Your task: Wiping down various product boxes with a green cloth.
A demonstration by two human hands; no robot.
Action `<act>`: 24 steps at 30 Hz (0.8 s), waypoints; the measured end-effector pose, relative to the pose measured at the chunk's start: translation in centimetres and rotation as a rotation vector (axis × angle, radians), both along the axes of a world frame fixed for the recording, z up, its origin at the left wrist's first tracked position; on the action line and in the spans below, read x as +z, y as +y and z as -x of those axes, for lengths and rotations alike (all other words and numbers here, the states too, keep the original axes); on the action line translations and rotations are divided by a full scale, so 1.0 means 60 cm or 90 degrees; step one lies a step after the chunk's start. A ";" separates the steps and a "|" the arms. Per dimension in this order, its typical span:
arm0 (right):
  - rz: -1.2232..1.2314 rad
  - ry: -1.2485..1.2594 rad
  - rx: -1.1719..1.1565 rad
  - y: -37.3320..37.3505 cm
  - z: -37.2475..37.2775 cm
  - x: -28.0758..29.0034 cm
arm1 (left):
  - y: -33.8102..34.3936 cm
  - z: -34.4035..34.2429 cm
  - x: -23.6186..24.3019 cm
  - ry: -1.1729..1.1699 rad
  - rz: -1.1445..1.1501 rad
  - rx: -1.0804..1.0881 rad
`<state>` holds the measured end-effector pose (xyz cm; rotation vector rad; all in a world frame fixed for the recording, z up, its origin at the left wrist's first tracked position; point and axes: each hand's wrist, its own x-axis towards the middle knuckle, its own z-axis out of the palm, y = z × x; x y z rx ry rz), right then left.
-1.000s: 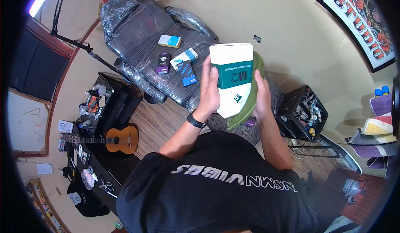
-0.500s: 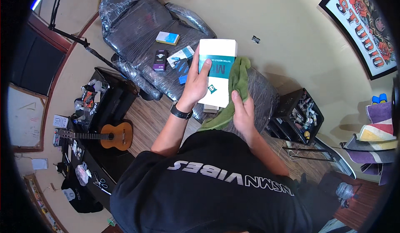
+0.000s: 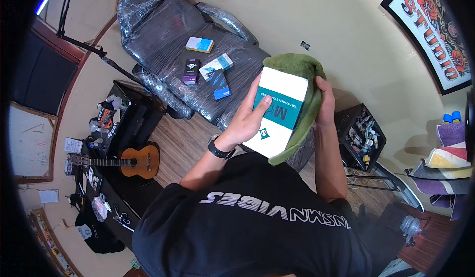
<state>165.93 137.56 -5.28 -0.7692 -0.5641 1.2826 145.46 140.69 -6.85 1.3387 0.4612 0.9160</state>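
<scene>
A white tattoo needle cartridge box [image 3: 283,81] with a teal band is held up in front of me, tilted. My left hand [image 3: 246,117] grips its left side, thumb lying on the front face. Against the box's right edge my right hand [image 3: 325,101] presses a green cloth [image 3: 308,111], its fingers closed on the fabric. The cloth wraps over the top edge and hangs down along the right side to the lower corner. Behind the left hand, several small boxes lie on the wrapped chair: a blue and white box [image 3: 200,45], a purple and black box [image 3: 191,71], a white box [image 3: 215,67] and a dark blue box [image 3: 219,84].
The plastic-wrapped reclining chair [image 3: 163,29] stretches across the far side. A guitar [image 3: 141,162] leans at the left beside a black desk. To the right stand a black cart [image 3: 358,138] holding bottles and a rack of folded towels [image 3: 445,158]. A framed picture [image 3: 435,34] hangs on the wall.
Both hands have moved right and a little nearer with the box, which now tilts more. The green cloth has been drawn up over its top edge, and the right hand has risen.
</scene>
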 end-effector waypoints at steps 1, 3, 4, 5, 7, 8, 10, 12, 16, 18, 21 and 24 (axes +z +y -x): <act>-0.012 0.055 0.054 0.003 -0.008 -0.003 | 0.000 0.002 0.002 -0.016 0.046 -0.043; -0.013 0.152 0.129 0.012 -0.024 -0.024 | -0.005 0.003 -0.005 -0.035 0.107 -0.078; -0.016 0.153 0.124 0.018 -0.032 -0.045 | -0.007 0.002 -0.008 -0.056 0.166 -0.111; -0.002 0.142 0.120 0.021 -0.037 -0.062 | -0.011 0.002 0.002 -0.034 0.169 -0.100; 0.034 0.138 0.112 0.016 -0.011 -0.036 | -0.011 0.007 -0.004 -0.037 0.204 -0.104; 0.033 0.139 0.104 0.011 0.008 -0.030 | -0.012 0.005 -0.006 -0.045 0.238 -0.109; 0.076 0.025 -0.105 0.006 0.034 -0.028 | -0.013 0.003 -0.003 -0.043 0.248 -0.109; 0.119 0.154 -0.002 0.010 0.017 -0.045 | -0.014 0.002 0.005 -0.041 0.256 -0.107; 0.098 0.188 -0.045 0.004 0.026 -0.035 | -0.012 -0.007 0.016 -0.082 0.289 -0.125; 0.127 0.151 -0.130 -0.005 0.035 -0.025 | -0.014 -0.009 0.011 -0.101 0.316 -0.120; 0.030 0.112 -0.219 -0.019 0.040 -0.001 | -0.011 -0.023 0.006 -0.159 0.346 -0.141; 0.072 0.061 -0.236 -0.033 0.060 0.002 | -0.015 -0.029 0.006 -0.169 0.358 -0.115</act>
